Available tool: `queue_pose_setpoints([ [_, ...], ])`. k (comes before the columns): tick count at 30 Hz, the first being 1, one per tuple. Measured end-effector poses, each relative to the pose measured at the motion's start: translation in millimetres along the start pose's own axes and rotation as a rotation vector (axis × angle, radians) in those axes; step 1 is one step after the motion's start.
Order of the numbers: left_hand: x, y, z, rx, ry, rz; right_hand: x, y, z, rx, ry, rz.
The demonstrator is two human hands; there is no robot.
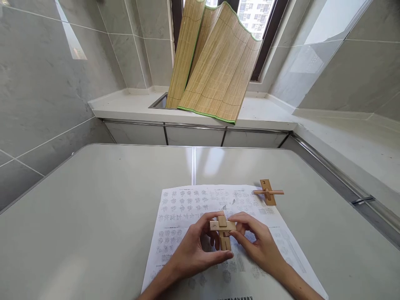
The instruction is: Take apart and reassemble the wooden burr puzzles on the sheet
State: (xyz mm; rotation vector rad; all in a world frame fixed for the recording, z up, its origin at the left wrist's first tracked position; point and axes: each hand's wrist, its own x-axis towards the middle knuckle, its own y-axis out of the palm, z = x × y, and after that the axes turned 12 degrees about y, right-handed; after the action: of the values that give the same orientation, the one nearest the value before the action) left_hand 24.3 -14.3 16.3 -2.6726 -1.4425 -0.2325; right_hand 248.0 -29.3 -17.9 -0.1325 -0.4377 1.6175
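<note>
My left hand (pixel 200 246) holds a small assembly of interlocking wooden pieces (pixel 225 245), thumb at its lower end and fingers at its top and behind it. A pale wooden bar (pixel 215 225) with a marking on its left end lies crosswise on the assembly. The thumb and index finger of my right hand (pixel 258 241) pinch the right end of this bar. Both hands are above a large printed sheet (pixel 175 204) covered with small diagrams.
Near the sheet's upper right edge, a brown wooden piece marked 2 (pixel 264 183) has a rod through it. The sheet lies on a pale table (pixel 109 208). Beyond stand a ledge (pixel 134 110) and a bamboo mat (pixel 215 71) by the window.
</note>
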Motion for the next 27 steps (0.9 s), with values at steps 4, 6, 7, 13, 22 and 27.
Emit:
queue_pose_setpoints([
  [4, -0.6, 2.1, -1.5, -0.036, -0.027, -0.007, -0.2, 1.3, -0.3, -0.038, 0.037, 0.003],
  [6, -0.4, 2.1, -1.8, -0.03, -0.03, -0.029, -0.1, 1.3, -0.3, -0.048, 0.083, 0.018],
  [7, -0.1, 1.5, -1.6, -0.02, -0.031, -0.05, 0.1, 1.0, -0.2, -0.049, 0.104, 0.017],
  [13, 2.9, -6.6, 2.3, 0.013, -0.04, -0.24, 3.7, -1.3, 0.5, -0.199, 0.108, -0.015],
  [22, 3.8, -9.7, -0.6, 0.107, -0.032, -0.286, 5.1, 3.2, 3.4, -0.402, 0.026, 0.025],
  [27, 3.4, -9.5, 0.3, 0.13, -0.024, -0.252, 6.0, 1.8, 5.7, -0.399, 0.06, 0.048],
])
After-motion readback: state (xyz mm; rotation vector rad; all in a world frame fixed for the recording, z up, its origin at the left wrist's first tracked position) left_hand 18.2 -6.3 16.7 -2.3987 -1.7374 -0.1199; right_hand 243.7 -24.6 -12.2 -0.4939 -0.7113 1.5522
